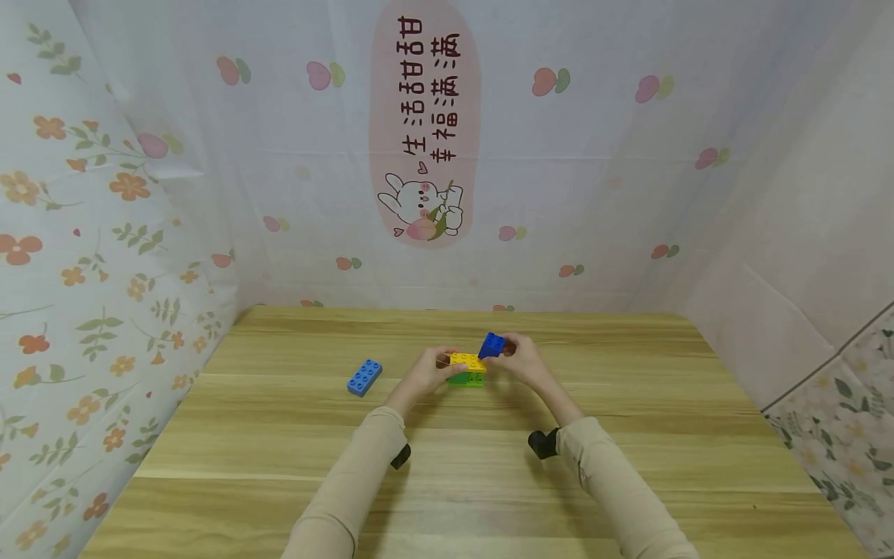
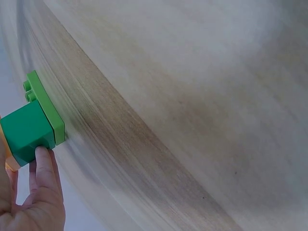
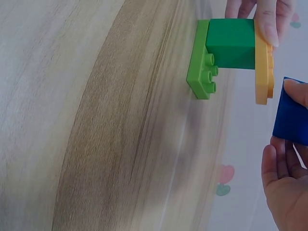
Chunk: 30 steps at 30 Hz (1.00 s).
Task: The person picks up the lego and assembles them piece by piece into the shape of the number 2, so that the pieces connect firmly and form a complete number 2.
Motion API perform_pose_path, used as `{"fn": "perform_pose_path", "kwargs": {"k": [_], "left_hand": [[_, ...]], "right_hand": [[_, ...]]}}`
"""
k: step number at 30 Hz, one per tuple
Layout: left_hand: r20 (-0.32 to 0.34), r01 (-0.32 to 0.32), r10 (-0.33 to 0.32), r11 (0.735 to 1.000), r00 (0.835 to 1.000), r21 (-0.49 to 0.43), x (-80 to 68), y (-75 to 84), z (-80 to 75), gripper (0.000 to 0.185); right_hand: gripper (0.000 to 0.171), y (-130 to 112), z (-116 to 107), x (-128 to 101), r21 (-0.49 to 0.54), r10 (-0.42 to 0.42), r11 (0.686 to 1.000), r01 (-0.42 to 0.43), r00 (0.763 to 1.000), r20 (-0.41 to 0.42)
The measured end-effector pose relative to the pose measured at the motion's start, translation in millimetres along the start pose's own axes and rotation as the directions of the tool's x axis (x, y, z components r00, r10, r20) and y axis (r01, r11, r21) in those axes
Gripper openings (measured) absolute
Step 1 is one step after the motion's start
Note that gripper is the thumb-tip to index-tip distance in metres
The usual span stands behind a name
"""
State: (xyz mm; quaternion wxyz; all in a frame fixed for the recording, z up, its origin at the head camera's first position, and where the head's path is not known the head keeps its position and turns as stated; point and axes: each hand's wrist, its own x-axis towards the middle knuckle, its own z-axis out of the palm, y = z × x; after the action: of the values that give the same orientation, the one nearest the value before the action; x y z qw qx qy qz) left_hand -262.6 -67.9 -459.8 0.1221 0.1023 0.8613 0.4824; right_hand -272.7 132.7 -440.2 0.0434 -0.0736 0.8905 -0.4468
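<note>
My left hand [image 1: 424, 374] grips a small stack of toy building bricks from its left side, thumb on top. The stack has a light green plate [image 3: 197, 67] at the bottom, a dark green block [image 3: 232, 42] in the middle and a yellow plate [image 1: 466, 361] on top. In the left wrist view the fingers press against the dark green block [image 2: 29, 130]. My right hand [image 1: 525, 360] pinches a dark blue brick [image 1: 492, 345], held tilted close over the yellow plate's right end. In the right wrist view a gap shows between the blue brick [image 3: 291, 115] and the yellow plate [image 3: 262, 67].
A lighter blue brick [image 1: 365, 377] with several studs lies on the wooden table [image 1: 461, 497], left of the left hand. Behind the table's far edge hangs a patterned cloth [image 1: 601, 194], with a floral cloth [image 1: 105, 295] on the left.
</note>
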Motion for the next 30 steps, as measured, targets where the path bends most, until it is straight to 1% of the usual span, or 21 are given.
{"fn": "perform_pose_path", "kwargs": {"k": [6,10,13,14,17,20,21,22,26,30], "left_hand": [[0.005,-0.005,0.005,1.0,1.0,0.007,1.0,-1.1,0.2,0.048],[0.009,-0.005,0.005,1.0,1.0,-0.006,2.5,-1.9,0.1,0.047],[0.013,-0.025,0.025,1.0,1.0,-0.016,2.1,-2.5,-0.9,0.048],[0.013,-0.064,0.064,0.998,0.998,-0.019,6.4,-9.9,0.3,0.05],[0.02,-0.088,0.088,0.996,0.996,-0.03,5.6,-10.2,-0.6,0.051],[0.02,-0.086,0.087,0.995,0.996,-0.048,5.1,-9.0,0.0,0.047],[0.02,-0.053,0.054,0.997,0.998,-0.049,0.3,-1.2,-1.0,0.045],[0.018,-0.048,0.049,0.998,0.999,-0.051,0.0,-0.1,-0.8,0.044],[0.011,-0.042,0.042,0.999,0.999,-0.025,-0.2,0.7,1.1,0.043],[0.014,-0.036,0.037,0.999,0.999,-0.024,1.0,-0.6,1.8,0.044]], "right_hand": [[0.05,-3,3,0,0.006,-0.025,1.0,0.025,0.998,0.056],[0.049,-3,6,1,0.03,-0.031,0.999,0.028,0.996,0.088],[0.049,-1,8,2,0.039,-0.033,0.999,0.029,0.994,0.104],[0.049,0,8,3,0.034,-0.04,0.999,0.037,0.993,0.108],[0.049,0,9,3,0.021,-0.048,0.999,0.046,0.993,0.111],[0.048,-1,8,3,0.015,-0.067,0.998,0.066,0.991,0.117],[0.048,-1,8,3,0.017,-0.072,0.997,0.071,0.99,0.117],[0.047,-2,7,3,0.018,-0.084,0.996,0.083,0.989,0.12],[0.043,-3,4,5,0.019,-0.134,0.991,0.133,0.979,0.152],[0.04,-4,0,8,0.032,-0.156,0.988,0.153,0.965,0.211]]}}
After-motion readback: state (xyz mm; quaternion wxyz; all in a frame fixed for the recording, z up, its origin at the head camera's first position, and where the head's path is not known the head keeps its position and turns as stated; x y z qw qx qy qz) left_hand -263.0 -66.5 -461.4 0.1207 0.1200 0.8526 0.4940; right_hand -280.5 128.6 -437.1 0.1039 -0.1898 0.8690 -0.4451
